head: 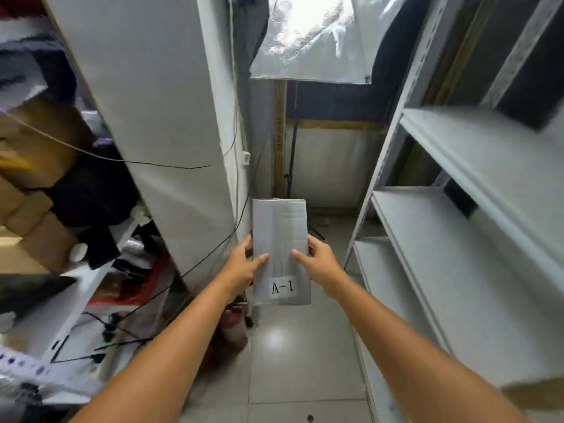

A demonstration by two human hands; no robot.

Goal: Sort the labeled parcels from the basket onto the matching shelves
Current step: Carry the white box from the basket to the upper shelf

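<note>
Parcel [279, 239] marked A-1 sits gripped between left hand [244, 265] and right hand [320, 264].

Left hand [244, 265], right hand [319, 265] and both forearms [171, 340] are bare.

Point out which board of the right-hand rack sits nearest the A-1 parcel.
The third board down, beside the right hand; the two above lie farther from the parcel.

head-worn view, facing forward and down, close above outstretched forearms
</note>
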